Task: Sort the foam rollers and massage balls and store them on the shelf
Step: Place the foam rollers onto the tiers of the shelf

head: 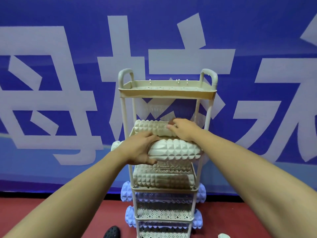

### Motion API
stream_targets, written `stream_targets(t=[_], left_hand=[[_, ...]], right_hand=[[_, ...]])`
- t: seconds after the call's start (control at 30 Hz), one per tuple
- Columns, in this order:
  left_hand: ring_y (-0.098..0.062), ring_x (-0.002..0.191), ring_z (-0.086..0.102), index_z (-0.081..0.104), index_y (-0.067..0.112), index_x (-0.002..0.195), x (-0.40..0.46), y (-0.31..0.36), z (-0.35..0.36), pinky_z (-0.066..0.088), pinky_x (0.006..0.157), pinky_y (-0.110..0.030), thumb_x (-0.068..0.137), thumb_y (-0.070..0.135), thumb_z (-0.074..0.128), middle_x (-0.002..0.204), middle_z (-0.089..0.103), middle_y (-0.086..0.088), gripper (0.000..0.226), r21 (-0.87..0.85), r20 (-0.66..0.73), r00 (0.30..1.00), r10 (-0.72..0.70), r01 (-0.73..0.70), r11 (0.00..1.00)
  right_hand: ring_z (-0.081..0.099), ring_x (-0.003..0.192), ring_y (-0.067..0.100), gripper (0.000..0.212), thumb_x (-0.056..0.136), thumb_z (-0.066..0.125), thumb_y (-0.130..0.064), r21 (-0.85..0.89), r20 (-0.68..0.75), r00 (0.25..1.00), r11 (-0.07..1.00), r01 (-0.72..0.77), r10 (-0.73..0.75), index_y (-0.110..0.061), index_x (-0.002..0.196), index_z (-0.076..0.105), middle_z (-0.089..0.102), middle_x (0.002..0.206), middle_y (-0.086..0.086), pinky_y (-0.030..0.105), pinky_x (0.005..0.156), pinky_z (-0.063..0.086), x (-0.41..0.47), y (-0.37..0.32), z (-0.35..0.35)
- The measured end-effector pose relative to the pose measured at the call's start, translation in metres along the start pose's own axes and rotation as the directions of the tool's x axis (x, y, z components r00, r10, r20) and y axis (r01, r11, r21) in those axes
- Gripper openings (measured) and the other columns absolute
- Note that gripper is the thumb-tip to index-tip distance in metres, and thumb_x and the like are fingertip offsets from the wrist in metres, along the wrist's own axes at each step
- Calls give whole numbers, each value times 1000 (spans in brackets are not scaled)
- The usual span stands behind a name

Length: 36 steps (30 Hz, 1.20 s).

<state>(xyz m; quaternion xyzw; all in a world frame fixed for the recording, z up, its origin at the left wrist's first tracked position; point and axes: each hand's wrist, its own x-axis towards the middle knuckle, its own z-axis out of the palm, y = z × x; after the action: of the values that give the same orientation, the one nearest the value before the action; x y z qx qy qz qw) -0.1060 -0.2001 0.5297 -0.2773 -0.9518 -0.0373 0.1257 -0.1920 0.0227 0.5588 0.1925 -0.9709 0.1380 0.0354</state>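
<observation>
A blue wall banner (51, 40) with huge pale characters fills the whole background, meeting a red floor (60, 212) along a dark strip at its foot. Against the banner stands a tall, narrow cream shelf (123, 114) of perforated trays stacked between thin posts, with two looped handles at the top. The top tray (167, 93) has a low rim all round. The trays are narrower than what they carry, so roller ends stick out past the posts on both sides, and open floor lies to the left and right of the unit.

Two bare forearms reach in from the lower corners toward the second tray. The left hand (139, 150) grips the left end of a white foam roller (175, 150), thumb below and fingers curled over its top; the roller lies crosswise at the front edge of that tray, its surface covered in raised pyramid-shaped ridges. The right hand (181, 128) rests over the right end of a second white roller (151, 127) just behind, fingers curled round it; something brownish shows at the fingertips, too unclear to identify.

The tray below holds another ridged white roller (161, 179). Lower trays carry pale blue rollers (126, 191) whose ends bulge out beyond the posts. A black perforated shoe (112, 232) lies on the floor by the shelf's base, and a small pale object (223, 235) sits at the bottom edge.
</observation>
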Motion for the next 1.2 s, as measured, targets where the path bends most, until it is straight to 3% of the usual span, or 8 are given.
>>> stream_targets(t=[0.13, 0.23, 0.37, 0.47, 0.6, 0.9, 1.1, 1.2], left_hand=[[-13, 114, 47, 43, 32, 143, 13, 9, -10, 38, 83, -24, 74, 56, 74, 127, 49, 9, 80, -36, -34, 999, 30, -31, 999], [-15, 121, 45, 45, 25, 144, 24, 14, -14, 42, 99, -32, 75, 55, 75, 139, 47, 5, 81, -66, -59, 996, 60, -64, 996], [-17, 112, 51, 53, 21, 133, 35, 15, -14, 43, 98, -33, 74, 54, 76, 126, 56, 4, 71, -71, -72, 995, 71, -76, 995], [-12, 110, 52, 53, 25, 134, 38, 12, -15, 42, 93, -28, 74, 52, 77, 126, 57, 7, 70, -54, -86, 993, 84, -88, 995], [-15, 115, 54, 48, 27, 139, 46, 7, -16, 45, 96, -32, 76, 57, 75, 134, 56, 7, 74, -28, -36, 997, 64, -65, 998], [-15, 113, 56, 36, 40, 143, 61, -10, -5, 49, 94, -38, 75, 78, 62, 132, 54, 12, 82, 28, -33, 999, -23, 24, 999], [-22, 127, 46, 29, 37, 150, 56, -30, -1, 29, 111, -52, 70, 94, 41, 141, 49, 6, 98, 73, 51, 977, -209, 205, 976], [-24, 128, 45, 27, 36, 150, 59, -33, 1, 31, 111, -52, 74, 90, 43, 143, 47, 4, 95, 54, 96, 973, -211, 207, 977]], right_hand=[[62, 109, 26, 55, 102, 36, -59, 50, 114, 987, 993, 104, -109, -16, 121, 66, 68, 118, 6, 42, 94, 48, -13, -12, -22], [56, 121, 27, 62, 102, 30, -62, 32, 251, 961, 994, 108, -113, -21, 134, 62, 60, 137, 5, 37, 101, 41, -23, -18, -35], [56, 121, 22, 66, 95, 36, -72, 88, 350, 934, 995, 42, -70, -25, 135, 61, 58, 137, -3, 38, 106, 40, -33, -10, -47], [59, 113, 18, 72, 79, 58, -80, 36, 354, 931, 996, 84, -92, -30, 131, 59, 59, 129, -9, 39, 102, 46, -38, -2, -49], [58, 113, 20, 85, 70, 75, -72, -48, 367, 927, 993, 109, -83, -28, 139, 49, 57, 134, -6, 39, 100, 48, -38, -2, -47], [58, 111, 22, 84, 76, 68, -74, -110, 288, 952, 984, 141, -104, -37, 146, 39, 60, 136, -4, 41, 96, 48, -29, 7, -44], [58, 117, 25, 82, 79, 63, -74, -194, 261, 960, 968, 156, -102, -34, 147, 39, 59, 138, -3, 43, 97, 47, -22, 5, -42], [60, 113, 25, 77, 81, 62, -74, -230, 278, 956, 959, 164, -97, -34, 144, 43, 62, 134, -3, 41, 93, 48, -18, -2, -45]])
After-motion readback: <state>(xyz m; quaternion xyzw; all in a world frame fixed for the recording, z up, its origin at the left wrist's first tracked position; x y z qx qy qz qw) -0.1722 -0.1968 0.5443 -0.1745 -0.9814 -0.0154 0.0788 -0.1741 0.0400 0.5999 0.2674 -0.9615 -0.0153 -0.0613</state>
